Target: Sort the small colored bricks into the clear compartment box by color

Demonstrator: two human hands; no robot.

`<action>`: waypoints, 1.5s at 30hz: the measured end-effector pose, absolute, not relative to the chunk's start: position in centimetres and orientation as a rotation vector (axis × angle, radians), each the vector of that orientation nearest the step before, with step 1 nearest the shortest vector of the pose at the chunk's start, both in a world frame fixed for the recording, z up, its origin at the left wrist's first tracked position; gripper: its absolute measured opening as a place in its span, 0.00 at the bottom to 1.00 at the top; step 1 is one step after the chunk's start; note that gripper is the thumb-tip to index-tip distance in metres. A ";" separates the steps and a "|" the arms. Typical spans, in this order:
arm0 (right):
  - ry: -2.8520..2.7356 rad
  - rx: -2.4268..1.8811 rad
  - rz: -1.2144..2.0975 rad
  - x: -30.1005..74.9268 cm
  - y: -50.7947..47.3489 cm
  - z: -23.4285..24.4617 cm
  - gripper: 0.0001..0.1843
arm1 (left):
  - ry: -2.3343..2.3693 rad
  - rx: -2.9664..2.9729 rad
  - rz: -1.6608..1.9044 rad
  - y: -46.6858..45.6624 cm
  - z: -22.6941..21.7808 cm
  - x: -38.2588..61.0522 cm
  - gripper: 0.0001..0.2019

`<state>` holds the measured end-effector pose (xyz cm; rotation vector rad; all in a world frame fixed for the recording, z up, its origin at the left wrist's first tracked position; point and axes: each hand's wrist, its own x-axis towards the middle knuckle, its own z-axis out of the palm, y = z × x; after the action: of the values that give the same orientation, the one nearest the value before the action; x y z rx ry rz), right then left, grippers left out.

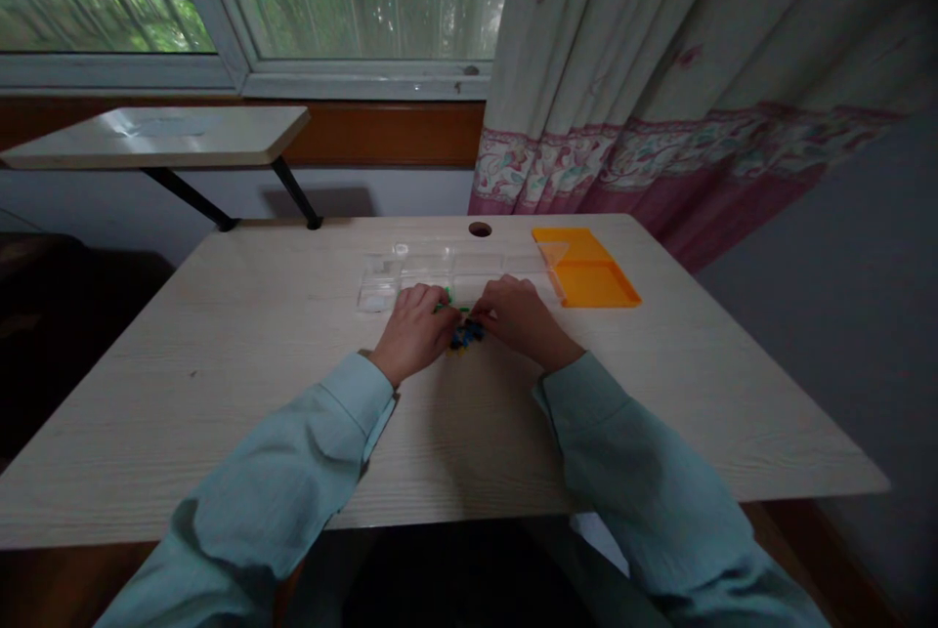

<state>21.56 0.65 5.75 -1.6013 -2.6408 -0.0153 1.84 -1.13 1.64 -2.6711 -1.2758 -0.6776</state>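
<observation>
Both my hands rest on a pale wooden table, side by side near its middle. My left hand and my right hand have their fingers curled down over a small heap of coloured pieces, blue and green, lying between them. What each set of fingers grips is hidden under the hands. Just beyond my hands lies a clear plastic compartment box. Its orange lid lies open to the right of it.
A round cable hole is at the table's far edge. A light bench stands behind the table on the left, under a window. A patterned curtain hangs at the back right.
</observation>
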 end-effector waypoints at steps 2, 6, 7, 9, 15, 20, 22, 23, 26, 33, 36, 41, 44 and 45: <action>-2.619 -1.630 -0.035 21.7 0.7 5.7 0.11 | -1.282 -2.664 -0.708 -1.1 1.6 1.8 0.10; -2.584 -1.697 -0.074 22.1 1.0 5.4 0.11 | -1.285 -2.671 -0.736 -1.0 1.4 1.8 0.12; -2.582 -1.701 -0.076 22.1 1.1 5.3 0.11 | -1.284 -2.675 -0.735 -1.0 1.3 1.8 0.12; -2.580 -1.680 -0.077 22.0 1.0 5.4 0.11 | -1.286 -2.676 -0.731 -1.0 1.3 1.8 0.12; -2.593 -1.629 -0.104 21.4 0.6 5.7 0.13 | -1.298 -2.670 -0.750 -1.0 1.4 1.8 0.11; -2.594 -1.668 -0.076 21.4 0.7 5.2 0.14 | -1.328 -2.670 -0.742 -1.0 1.4 1.7 0.10; -2.587 -1.667 -0.061 21.3 0.8 5.0 0.14 | -1.331 -2.667 -0.744 -1.0 1.4 1.7 0.10; -2.590 -1.657 -0.045 21.3 0.8 5.0 0.13 | -1.334 -2.666 -0.746 -1.0 1.4 1.7 0.10; -2.615 -1.615 0.019 21.1 0.9 4.9 0.12 | -1.344 -2.669 -0.745 -1.0 1.5 1.7 0.11; -2.487 -1.656 0.052 21.7 1.2 4.9 0.10 | -1.337 -2.655 -0.763 -0.8 1.4 2.0 0.10; -2.501 -1.680 0.046 21.8 1.2 5.0 0.10 | -1.338 -2.660 -0.751 -0.5 1.2 2.3 0.09; -2.609 -1.659 0.037 21.4 0.9 5.1 0.12 | -1.356 -2.652 -0.723 -0.5 1.3 2.8 0.08; -2.610 -1.644 0.028 21.4 0.9 5.2 0.12 | -1.361 -2.648 -0.700 -0.6 1.6 2.9 0.07; -2.602 -1.653 0.024 21.4 0.9 5.3 0.12 | -1.360 -2.648 -0.695 -0.7 1.7 2.9 0.07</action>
<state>21.41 0.91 5.26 -1.6527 -2.6022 0.0241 2.92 -0.65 1.69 -2.6484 -1.3603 -0.6947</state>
